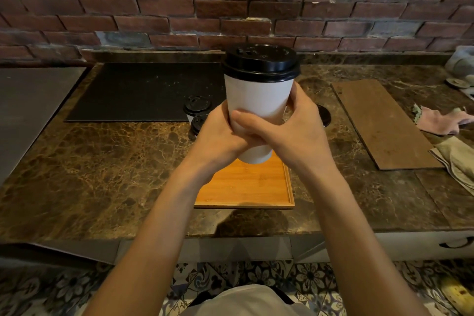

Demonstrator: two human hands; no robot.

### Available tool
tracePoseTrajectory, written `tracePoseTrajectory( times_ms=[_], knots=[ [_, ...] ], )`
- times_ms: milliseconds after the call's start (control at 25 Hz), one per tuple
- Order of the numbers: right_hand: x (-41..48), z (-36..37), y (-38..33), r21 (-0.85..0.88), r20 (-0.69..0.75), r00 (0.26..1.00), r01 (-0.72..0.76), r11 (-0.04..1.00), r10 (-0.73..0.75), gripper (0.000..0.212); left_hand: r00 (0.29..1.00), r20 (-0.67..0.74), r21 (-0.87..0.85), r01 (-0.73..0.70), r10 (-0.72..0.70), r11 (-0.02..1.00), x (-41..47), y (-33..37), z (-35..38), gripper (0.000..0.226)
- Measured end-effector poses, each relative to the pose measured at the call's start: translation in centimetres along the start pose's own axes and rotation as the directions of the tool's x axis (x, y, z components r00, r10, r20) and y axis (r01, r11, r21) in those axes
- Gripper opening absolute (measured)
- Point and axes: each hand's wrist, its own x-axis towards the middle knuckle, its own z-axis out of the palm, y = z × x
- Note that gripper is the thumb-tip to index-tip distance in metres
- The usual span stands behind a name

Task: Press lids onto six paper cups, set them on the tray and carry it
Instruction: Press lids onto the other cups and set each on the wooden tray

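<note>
White cup [259, 100], lidded and upright, is gripped low down by my left hand [218, 133] and right hand [295, 128] together, hanging straight above the far end of the tray [246, 187].

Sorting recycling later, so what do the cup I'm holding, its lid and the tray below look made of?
The cup: matte white paper, likely; no gloss. The lid: black plastic, probably; soft sheen, moulded rim. The tray: orange-toned wood, perhaps bamboo, smooth-finished; straight grain lines.
</note>
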Motion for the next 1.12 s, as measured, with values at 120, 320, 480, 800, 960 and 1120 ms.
tracePoseTrajectory(
  times_ms=[120, 320, 480, 800, 960, 1120],
  knots=[
    [0.2, -0.4, 0.0, 0.048, 0.018, 1.0, 0.001, 0.999, -0.001, 0.07, 0.999, 0.04, 0.043, -0.015, 0.013, 0.999, -0.1, 0.3, -0.3, 0.051],
    [0.5, -1.5, -0.5, 0.101, 0.106, 0.994, 0.029, 0.994, -0.04, 0.064, 0.992, 0.118, 0.006, -0.048, 0.047, 0.999, -0.1, 0.7, -0.7, 0.054],
    [0.5, -1.9, -0.7, 0.143, 0.162, 0.985, 0.038, 0.989, -0.061, 0.054, 0.98, 0.194, -0.074, -0.022, 0.036, 0.997, -0.2, 0.7, -1.1, 0.052],
    [0.4, -2.5, 0.2, 0.179, 0.297, 0.954, -0.014, 0.984, -0.041, 0.056, 0.941, 0.336, -0.132, 0.012, 0.033, 0.991, -0.6, 0.5, -1.5, 0.05],
    [0.4, -2.2, 0.3, 0.171, 0.312, 0.95, -0.049, 0.984, -0.007, 0.055, 0.954, 0.3, -0.115, 0.02, 0.015, 0.993, -0.5, 0.3, -1.4, 0.046],
    [0.7, -1.6, -0.2, 0.147, 0.261, 0.965, -0.036, 0.988, -0.004, 0.058, 0.97, 0.242, -0.127, 0.005, 0.026, 0.992, -0.3, 0.5, -1.2, 0.043]
  ],
)
